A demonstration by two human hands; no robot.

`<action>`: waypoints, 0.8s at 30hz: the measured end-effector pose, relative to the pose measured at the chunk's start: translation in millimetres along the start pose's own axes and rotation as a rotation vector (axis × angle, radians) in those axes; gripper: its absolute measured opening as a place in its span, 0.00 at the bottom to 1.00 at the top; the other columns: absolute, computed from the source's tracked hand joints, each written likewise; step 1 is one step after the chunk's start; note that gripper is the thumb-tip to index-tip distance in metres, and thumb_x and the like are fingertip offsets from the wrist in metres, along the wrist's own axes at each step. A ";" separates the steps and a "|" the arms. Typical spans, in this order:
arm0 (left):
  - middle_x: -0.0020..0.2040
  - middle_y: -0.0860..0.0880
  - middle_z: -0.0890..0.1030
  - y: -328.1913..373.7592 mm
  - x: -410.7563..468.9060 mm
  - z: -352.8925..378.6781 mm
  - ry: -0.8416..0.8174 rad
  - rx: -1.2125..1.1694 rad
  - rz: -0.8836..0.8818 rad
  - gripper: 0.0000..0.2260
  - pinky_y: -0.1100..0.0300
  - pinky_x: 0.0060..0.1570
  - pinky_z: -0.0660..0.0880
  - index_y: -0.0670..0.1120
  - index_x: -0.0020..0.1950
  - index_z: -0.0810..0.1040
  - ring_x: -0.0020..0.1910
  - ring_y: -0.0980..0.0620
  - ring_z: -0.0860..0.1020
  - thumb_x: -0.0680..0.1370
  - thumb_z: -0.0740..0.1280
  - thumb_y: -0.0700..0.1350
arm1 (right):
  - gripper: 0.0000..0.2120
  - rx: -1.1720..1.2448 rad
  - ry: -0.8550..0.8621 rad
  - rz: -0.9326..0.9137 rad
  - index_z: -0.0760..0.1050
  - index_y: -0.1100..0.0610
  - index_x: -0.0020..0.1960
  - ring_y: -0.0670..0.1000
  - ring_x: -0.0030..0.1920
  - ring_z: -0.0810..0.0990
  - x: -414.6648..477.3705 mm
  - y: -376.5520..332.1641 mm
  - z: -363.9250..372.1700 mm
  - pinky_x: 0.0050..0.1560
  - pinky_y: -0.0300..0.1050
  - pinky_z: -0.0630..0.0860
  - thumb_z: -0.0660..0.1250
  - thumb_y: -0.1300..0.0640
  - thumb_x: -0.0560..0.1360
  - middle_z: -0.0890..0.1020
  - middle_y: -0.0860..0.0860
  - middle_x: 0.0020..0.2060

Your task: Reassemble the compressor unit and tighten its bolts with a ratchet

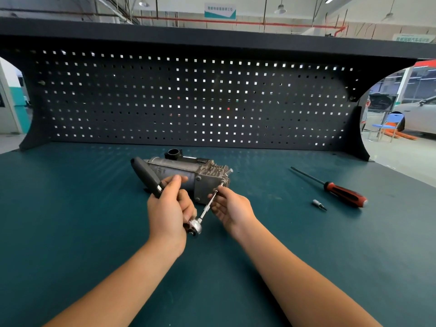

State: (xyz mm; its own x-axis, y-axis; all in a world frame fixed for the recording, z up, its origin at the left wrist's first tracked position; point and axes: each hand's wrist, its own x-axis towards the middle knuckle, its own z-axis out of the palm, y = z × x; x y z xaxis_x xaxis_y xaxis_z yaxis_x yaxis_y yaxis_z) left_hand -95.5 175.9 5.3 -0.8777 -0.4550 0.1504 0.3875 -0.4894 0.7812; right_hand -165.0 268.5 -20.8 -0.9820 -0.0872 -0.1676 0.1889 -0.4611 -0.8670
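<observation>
Two bare forearms reach in from the near edge of the teal bench surface [70,220] and meet around its middle. The left hand [168,208] is wrapped round the ratchet [147,174], fingers curled tight on the handle, so the black grip sticks out past the knuckles toward the far left while the shiny head sits just below the heel of the palm. From that head a thin extension bar [208,204] slants up and to the right, and the right hand [232,208] pinches it between thumb and fingertips close to its far end. The tip of the bar meets a bolt [221,184] on the grey end plate of the compressor unit [188,169], which lies on its side just beyond both hands, toward the middle of the far edge, its finned end to the right and a dark cap to the left. Well off to the right, apart from the hands, a small bit socket [317,204] lies on the surface, and just behind it a red-and-black screwdriver [342,193] lies at a slant, its shaft pointing to the far left. A dark pegboard [188,95] stands along the far edge
</observation>
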 end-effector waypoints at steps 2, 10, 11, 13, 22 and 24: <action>0.19 0.54 0.59 2.4 2.9 1.4 0.048 -0.069 -0.070 0.11 0.70 0.19 0.59 0.46 0.39 0.70 0.16 0.57 0.57 0.81 0.57 0.42 | 0.08 -0.168 0.081 -0.094 0.74 0.59 0.41 0.46 0.28 0.77 1.2 0.1 -0.5 0.30 0.35 0.73 0.66 0.57 0.76 0.81 0.52 0.32; 0.20 0.55 0.61 4.4 2.9 11.6 0.111 -0.081 -0.025 0.10 0.69 0.20 0.63 0.47 0.40 0.71 0.17 0.58 0.60 0.81 0.58 0.43 | 0.24 -0.614 0.006 -0.353 0.61 0.53 0.74 0.45 0.68 0.64 7.9 -1.8 -9.4 0.64 0.38 0.59 0.60 0.53 0.79 0.64 0.47 0.71; 0.20 0.55 0.61 4.4 2.0 13.6 0.116 -0.108 -0.034 0.10 0.70 0.20 0.63 0.47 0.40 0.71 0.17 0.58 0.60 0.81 0.58 0.43 | 0.23 -0.583 -0.019 -0.329 0.62 0.52 0.73 0.43 0.66 0.65 9.3 -3.1 -10.8 0.62 0.37 0.59 0.58 0.55 0.79 0.65 0.47 0.70; 0.20 0.56 0.61 7.5 3.9 15.7 0.148 -0.193 -0.084 0.11 0.71 0.20 0.62 0.47 0.40 0.71 0.16 0.58 0.60 0.82 0.58 0.44 | 0.21 -0.581 -0.037 -0.314 0.64 0.51 0.72 0.40 0.60 0.64 11.9 -6.1 -15.6 0.59 0.36 0.58 0.57 0.57 0.79 0.66 0.46 0.67; 0.20 0.55 0.59 12.6 16.2 6.4 0.273 -0.392 -0.201 0.11 0.70 0.19 0.58 0.48 0.40 0.72 0.17 0.58 0.58 0.81 0.59 0.44 | 0.23 -0.557 -0.086 -0.297 0.69 0.51 0.66 0.30 0.40 0.76 23.7 -4.9 -24.8 0.35 0.23 0.70 0.57 0.68 0.75 0.75 0.36 0.45; 0.20 0.55 0.60 10.7 11.9 13.5 0.232 -0.330 -0.138 0.11 0.71 0.20 0.58 0.48 0.40 0.72 0.17 0.58 0.58 0.81 0.58 0.44 | 0.25 -0.525 -0.091 -0.270 0.69 0.52 0.67 0.34 0.41 0.77 23.3 -6.5 -24.9 0.36 0.26 0.72 0.56 0.70 0.74 0.76 0.37 0.46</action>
State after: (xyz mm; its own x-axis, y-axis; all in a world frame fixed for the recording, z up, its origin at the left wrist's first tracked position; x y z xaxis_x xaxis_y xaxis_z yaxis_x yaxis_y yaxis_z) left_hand -105.6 175.3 23.7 -0.8557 -0.5053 -0.1117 0.3733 -0.7521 0.5432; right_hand -189.1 291.5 -30.8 -0.9873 -0.1135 0.1115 -0.1143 0.0184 -0.9933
